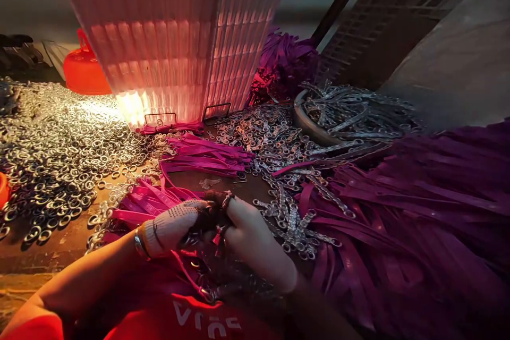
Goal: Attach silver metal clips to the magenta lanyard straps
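- Far left: a broad heap of loose silver metal rings lies on the brown tabletop.
- Just beside the left hand: a fan of flat, bright magenta straps.
- Left hand, in a pale knit glove with dark dots: fingers bent inward, tips lost in shadow; I cannot tell whether they pinch.
- Between the hands, above the lap: a small pink strap end. It looks light, soft and pliant, unlikely to break; best taken close to its tip, where it would flop least.
- Right hand, pale-gloved: fingers curled toward the left hand; their grip is too dark to tell.
- Right of centre: a round-rimmed basin, heaped with silver braided metal strips.
- Far right: a large spread of flat purple straps.
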{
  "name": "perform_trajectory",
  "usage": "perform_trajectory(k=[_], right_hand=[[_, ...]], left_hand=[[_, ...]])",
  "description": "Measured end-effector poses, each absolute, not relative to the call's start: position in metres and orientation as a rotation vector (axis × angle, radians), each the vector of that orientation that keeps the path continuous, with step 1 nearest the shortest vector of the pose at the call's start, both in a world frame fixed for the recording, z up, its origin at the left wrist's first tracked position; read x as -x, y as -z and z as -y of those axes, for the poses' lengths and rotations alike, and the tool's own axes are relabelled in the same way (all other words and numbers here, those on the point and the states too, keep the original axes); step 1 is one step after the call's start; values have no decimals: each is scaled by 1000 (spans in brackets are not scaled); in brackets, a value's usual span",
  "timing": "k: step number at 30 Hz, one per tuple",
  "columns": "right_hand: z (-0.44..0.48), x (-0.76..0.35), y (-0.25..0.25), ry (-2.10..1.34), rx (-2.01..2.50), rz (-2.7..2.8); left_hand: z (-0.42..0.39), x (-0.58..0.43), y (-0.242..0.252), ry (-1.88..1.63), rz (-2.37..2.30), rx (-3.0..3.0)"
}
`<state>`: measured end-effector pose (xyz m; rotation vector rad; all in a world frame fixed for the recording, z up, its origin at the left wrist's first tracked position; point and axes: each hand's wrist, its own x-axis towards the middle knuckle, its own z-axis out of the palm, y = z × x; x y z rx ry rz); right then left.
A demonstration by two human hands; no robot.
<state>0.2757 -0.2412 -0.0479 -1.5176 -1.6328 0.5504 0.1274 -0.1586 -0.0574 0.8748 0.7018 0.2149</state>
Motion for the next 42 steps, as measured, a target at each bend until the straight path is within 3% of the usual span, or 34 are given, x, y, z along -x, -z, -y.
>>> perform_trajectory(k=[8,14,23,31,39,42], right_hand=[[230,-259,81,-496,1434,1073],[235,-261,81,-382,1605,1346],[235,-280,66,-614,1502,1766],[238,-292,44,-451,1873,2055],[238,-308,72,-398,1657,1705],[237,-323,84,-212,1532,1780]], left_hand=[[163,-116,74,-341,-621,-625],[168,-117,78,-528,-762,-971],[162,-119,65,-213,-741,-849],[148,-123,55,-268,-647,-1539],[140,-151,43,-136,-726,-1518],[139,-163,41,-172,-735,-1554]])
